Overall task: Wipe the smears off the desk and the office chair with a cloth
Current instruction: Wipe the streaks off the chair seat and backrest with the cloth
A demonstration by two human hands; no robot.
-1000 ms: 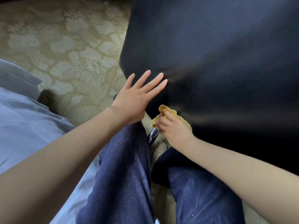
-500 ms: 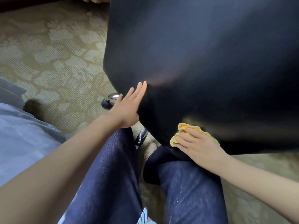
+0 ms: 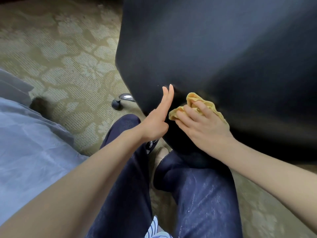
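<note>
Head camera, looking down: a yellow cloth point(image 3: 208, 104) lies bunched against the lower left part of a black office chair point(image 3: 214, 48), close to the chair's curved left edge; the right hand point(image 3: 202, 125) covers it, fingers spread and bent into the folds, gripping the cloth and holding it to the dark surface; cloth edges show above the fingertips and at the outer side of the hand; just beside it the left hand point(image 3: 157, 123) stands edge-on, fingers straight and held together, holding nothing, tips touching the chair near that same edge, thumb tucked in; the two hands are near each other but apart; the chair fills the upper right of the view, its left edge running down from the top to the hands; below the hands its lower edge meets the person's legs in dark jeans point(image 3: 127, 177); left of the edge, a chrome leg point(image 3: 127, 97) and a black caster point(image 3: 115, 104) stand out onto patterned carpet point(image 3: 68, 66), which lies open across the upper left; pale grey-blue fabric point(image 3: 25, 143) borders the carpet at far left; more carpet shows at lower right, under the right forearm
</note>
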